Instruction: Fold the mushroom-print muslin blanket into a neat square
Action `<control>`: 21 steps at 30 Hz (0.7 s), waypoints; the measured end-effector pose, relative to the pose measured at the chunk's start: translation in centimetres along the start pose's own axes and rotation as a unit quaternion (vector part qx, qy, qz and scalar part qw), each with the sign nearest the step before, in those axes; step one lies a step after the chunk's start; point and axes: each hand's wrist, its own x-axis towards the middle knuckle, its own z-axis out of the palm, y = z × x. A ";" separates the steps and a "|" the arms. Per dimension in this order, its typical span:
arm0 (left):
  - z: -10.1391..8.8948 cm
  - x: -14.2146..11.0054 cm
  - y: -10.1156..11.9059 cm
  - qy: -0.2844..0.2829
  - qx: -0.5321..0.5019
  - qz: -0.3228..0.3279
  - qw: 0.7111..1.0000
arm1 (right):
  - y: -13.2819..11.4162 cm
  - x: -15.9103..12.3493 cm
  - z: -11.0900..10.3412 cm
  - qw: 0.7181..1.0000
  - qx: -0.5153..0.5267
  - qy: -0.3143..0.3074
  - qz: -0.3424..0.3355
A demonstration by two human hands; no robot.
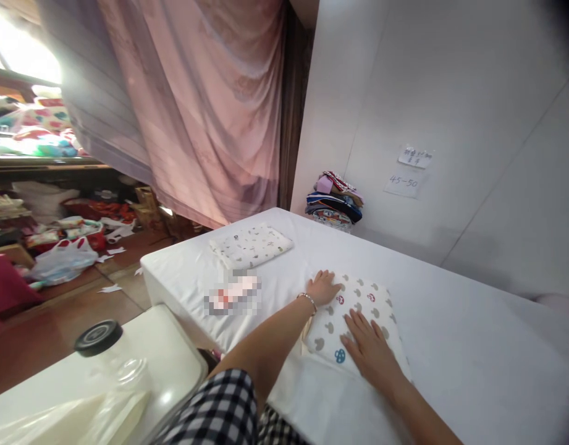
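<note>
A folded white cloth with grey, red and blue mushroom prints (358,296) lies flat on the white-covered table (469,346). My left hand (322,289), with a beaded bracelet at the wrist, rests on its far left corner, fingers spread. Flat on the near part of the same cloth lies my right hand (371,346), its fingers stretched out. Farther left on the table is another folded white cloth with small dark prints (251,246). Between that cloth and my left arm sits a pixelated pinkish thing (233,293), too blurred to name.
A stack of folded clothes (335,201) stands beyond the table's back edge, against the white wall. At lower left, a clear jar with a black lid (99,338) stands on a white surface (173,346). A pink curtain (219,99) hangs behind; bags (66,259) clutter the floor.
</note>
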 end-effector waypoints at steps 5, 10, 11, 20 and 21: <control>0.4 -5.3 -0.8 0.043 0.040 0.100 0.993 | 0.0 0.0 0.0 1.000 0.008 0.001 -0.003; 2.0 -7.6 -2.1 0.041 0.013 0.071 0.997 | -0.7 0.2 -0.4 1.000 0.005 0.006 -0.002; 2.1 -7.6 -2.2 0.042 0.012 0.067 0.997 | -0.8 0.1 -0.5 1.000 0.008 0.007 -0.002; 1.7 -8.1 -2.2 0.141 -0.047 -0.017 0.989 | 4.1 -4.4 -1.0 0.961 0.166 0.110 0.191; 1.6 -8.2 -2.1 0.144 -0.058 -0.041 0.987 | 4.8 -5.0 -1.1 0.939 0.221 0.119 0.234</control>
